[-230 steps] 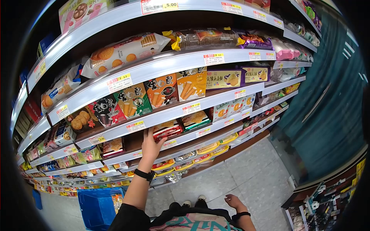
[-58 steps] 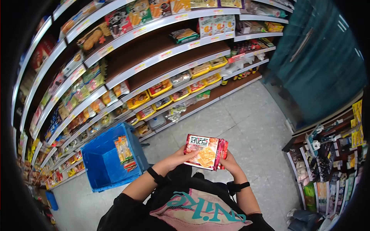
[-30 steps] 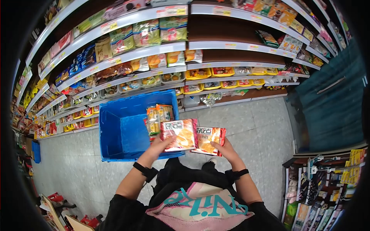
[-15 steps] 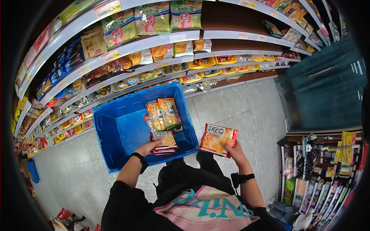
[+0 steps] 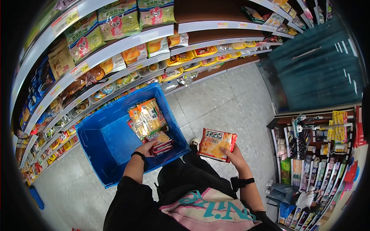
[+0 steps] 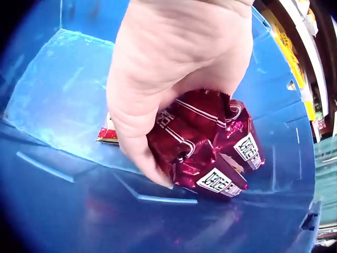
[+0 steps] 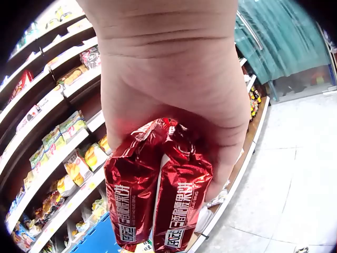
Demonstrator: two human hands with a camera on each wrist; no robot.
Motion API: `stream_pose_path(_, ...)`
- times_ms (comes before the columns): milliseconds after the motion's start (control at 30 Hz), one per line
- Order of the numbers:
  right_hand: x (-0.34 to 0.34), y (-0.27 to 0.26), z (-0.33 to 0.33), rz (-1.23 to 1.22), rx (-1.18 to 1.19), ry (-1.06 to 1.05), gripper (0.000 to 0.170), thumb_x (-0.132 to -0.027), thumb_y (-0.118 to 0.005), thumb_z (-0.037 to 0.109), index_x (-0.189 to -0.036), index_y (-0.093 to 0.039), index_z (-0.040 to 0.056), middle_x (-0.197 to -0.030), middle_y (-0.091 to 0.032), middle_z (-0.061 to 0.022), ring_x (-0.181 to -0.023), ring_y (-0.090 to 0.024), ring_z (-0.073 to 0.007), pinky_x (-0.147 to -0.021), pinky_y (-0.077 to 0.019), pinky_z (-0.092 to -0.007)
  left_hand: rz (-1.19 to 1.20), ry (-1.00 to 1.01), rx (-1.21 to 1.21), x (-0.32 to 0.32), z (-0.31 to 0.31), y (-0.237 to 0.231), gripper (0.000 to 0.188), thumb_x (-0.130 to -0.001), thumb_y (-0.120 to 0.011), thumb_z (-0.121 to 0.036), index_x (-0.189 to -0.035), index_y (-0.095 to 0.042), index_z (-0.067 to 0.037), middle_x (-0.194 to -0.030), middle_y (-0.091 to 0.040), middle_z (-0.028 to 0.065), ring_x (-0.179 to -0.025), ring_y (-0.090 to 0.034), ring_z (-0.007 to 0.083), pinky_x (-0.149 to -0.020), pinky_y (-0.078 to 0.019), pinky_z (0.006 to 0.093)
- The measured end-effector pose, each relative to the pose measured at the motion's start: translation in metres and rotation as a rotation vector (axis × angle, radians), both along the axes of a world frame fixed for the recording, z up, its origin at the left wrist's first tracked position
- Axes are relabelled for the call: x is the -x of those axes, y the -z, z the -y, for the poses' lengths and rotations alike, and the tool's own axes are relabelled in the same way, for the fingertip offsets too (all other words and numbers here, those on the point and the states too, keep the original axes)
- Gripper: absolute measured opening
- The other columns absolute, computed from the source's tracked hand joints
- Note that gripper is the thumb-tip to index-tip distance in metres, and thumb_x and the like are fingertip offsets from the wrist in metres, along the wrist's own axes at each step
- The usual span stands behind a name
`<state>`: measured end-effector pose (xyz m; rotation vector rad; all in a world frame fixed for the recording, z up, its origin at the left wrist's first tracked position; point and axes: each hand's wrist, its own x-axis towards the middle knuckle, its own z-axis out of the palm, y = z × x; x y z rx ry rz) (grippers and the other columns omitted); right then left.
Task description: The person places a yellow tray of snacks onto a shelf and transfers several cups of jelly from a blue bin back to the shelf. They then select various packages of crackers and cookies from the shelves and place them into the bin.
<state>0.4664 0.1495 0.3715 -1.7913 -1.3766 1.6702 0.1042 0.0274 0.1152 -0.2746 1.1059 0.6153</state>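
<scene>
Inside the blue crate [image 5: 111,134], my left hand [image 5: 145,149] grips dark red biscuit packs [image 5: 162,146] at the crate's near right part. The left wrist view shows two dark red packs [image 6: 210,142] side by side under the curled left hand [image 6: 179,68]. Orange and yellow snack packs [image 5: 148,117] lie beside them. Outside the crate, to its right, my right hand [image 5: 236,157] holds red biscuit packs [image 5: 217,144] above the floor. In the right wrist view, two red packs [image 7: 181,200] hang side by side from the right hand [image 7: 174,79].
Stocked shelves [image 5: 154,34] curve behind the crate. Grey tiled floor [image 5: 219,100] lies to the right, with a teal curtain [image 5: 316,73] beyond. At the lower right stand another display rack [image 5: 308,165] and a person [image 5: 285,192].
The packs once held together are split between my hands. My left hand has lowered the dark red ones into the crate; my right keeps the red ones outside. The head view has shifted.
</scene>
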Motion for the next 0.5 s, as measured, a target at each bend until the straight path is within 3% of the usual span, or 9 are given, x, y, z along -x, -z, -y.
stream_pose_path(100,-0.005,-0.004,0.002,0.000,0.000,0.015,0.053,-0.082,-0.070,0.016,-0.123,-0.044,-0.0055,-0.113,-0.060,-0.0146,-0.102,-0.060,-0.0197,-0.088,-0.0493,-0.0328,0.039,0.112,0.059,0.008,-0.003,-0.010,0.039,-0.083,-0.068,-0.043,-0.111,-0.060,-0.017,-0.105,-0.065,0.0015,-0.097,-0.062,0.0182,-0.083,-0.0521,0.0444)
stream_pose_path(133,-0.008,-0.004,0.003,0.008,0.002,0.021,0.053,-0.082,-0.070,0.016,-0.123,-0.044,-0.0055,-0.113,-0.060,-0.0146,-0.102,-0.060,-0.0197,-0.088,-0.0493,-0.0328,0.076,0.120,0.074,0.011,-0.003,-0.014,0.047,-0.082,-0.068,-0.046,-0.119,-0.056,-0.017,-0.114,-0.062,0.0023,-0.103,-0.059,0.0204,-0.090,-0.0476,0.0480)
stream_pose_path(233,-0.014,-0.001,0.004,0.054,0.007,0.026,0.053,-0.082,-0.070,0.017,-0.123,-0.044,-0.0054,-0.113,-0.060,-0.0144,-0.103,-0.059,-0.0195,-0.089,-0.0487,-0.0329,0.136,0.133,0.060,0.017,-0.004,-0.054,0.052,-0.081,-0.069,-0.045,-0.121,-0.054,-0.017,-0.115,-0.061,0.0033,-0.102,-0.060,0.0218,-0.091,-0.0470,0.0482)
stream_pose_path(400,-0.016,-0.001,0.007,0.009,0.034,0.064,0.055,-0.082,-0.071,0.017,-0.124,-0.044,-0.0051,-0.113,-0.060,-0.0142,-0.103,-0.059,-0.0194,-0.089,-0.0488,-0.0329,0.181,0.150,0.122,0.014,-0.001,-0.013,0.043,-0.092,-0.049,-0.050,-0.115,-0.056,-0.014,-0.107,-0.063,0.0081,-0.098,-0.061,0.0265,-0.080,-0.0533,0.0452)
stream_pose_path(500,-0.018,-0.001,0.010,0.045,0.073,0.040,0.056,-0.082,-0.071,0.018,-0.124,-0.043,-0.0052,-0.114,-0.060,-0.0143,-0.103,-0.059,-0.0196,-0.089,-0.0492,-0.0333,0.080,0.057,0.197,0.008,-0.007,0.004,0.039,-0.092,-0.050,-0.047,-0.110,-0.057,-0.013,-0.104,-0.063,0.0076,-0.094,-0.062,0.0264,-0.078,-0.0541,0.0451)
